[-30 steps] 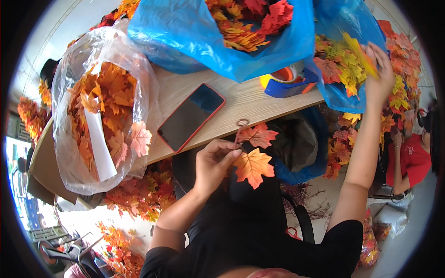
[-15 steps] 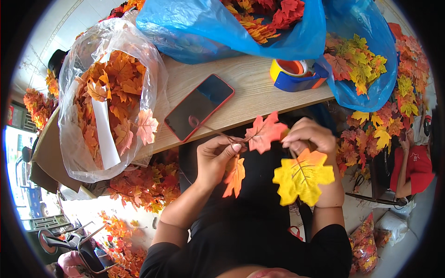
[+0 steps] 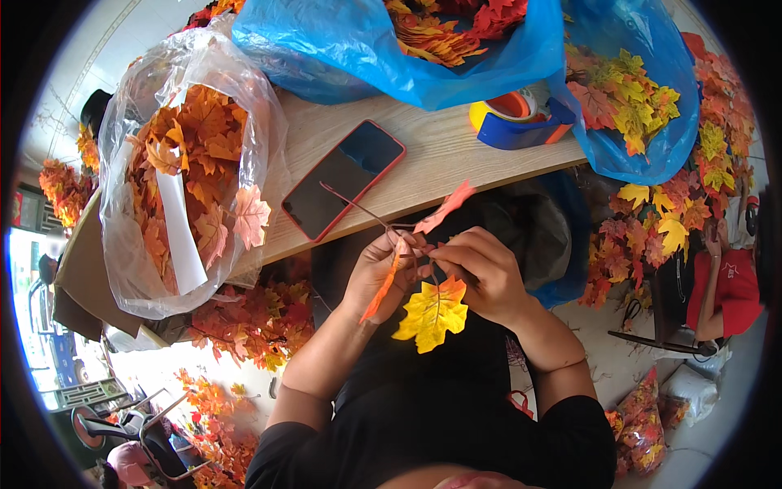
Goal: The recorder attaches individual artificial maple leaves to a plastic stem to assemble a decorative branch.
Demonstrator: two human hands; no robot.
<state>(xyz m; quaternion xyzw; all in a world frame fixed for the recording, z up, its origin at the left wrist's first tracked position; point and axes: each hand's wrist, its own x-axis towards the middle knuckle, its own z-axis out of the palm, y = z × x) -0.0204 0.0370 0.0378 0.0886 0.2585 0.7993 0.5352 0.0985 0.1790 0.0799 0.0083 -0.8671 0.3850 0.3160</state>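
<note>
My left hand (image 3: 368,275) is closed in a pinch on a brown artificial stem (image 3: 356,203), whose thin end points up over the phone. Two leaves are on this stem: a coral-red maple leaf (image 3: 445,208) at the upper right, and an orange leaf (image 3: 380,292) hanging edge-on in front of the fingers. Right beside it, my right hand (image 3: 489,275) pinches the short stem of a yellow-orange maple leaf (image 3: 432,318), which hangs below the fingertips. The fingers of both hands nearly meet, and they partly hide where the stems come together.
A red-edged phone (image 3: 344,179) lies on the wooden table (image 3: 440,147). Beside it, a clear bag (image 3: 114,244) holds orange leaves. Blue bags (image 3: 326,49) of leaves and a blue tape dispenser (image 3: 521,134) sit farther back. A person in red (image 3: 723,293) is at the far right.
My right hand has moved left with the yellow leaf, bringing its stem up against the stem in my left hand. The coral leaf has turned more edge-on.
</note>
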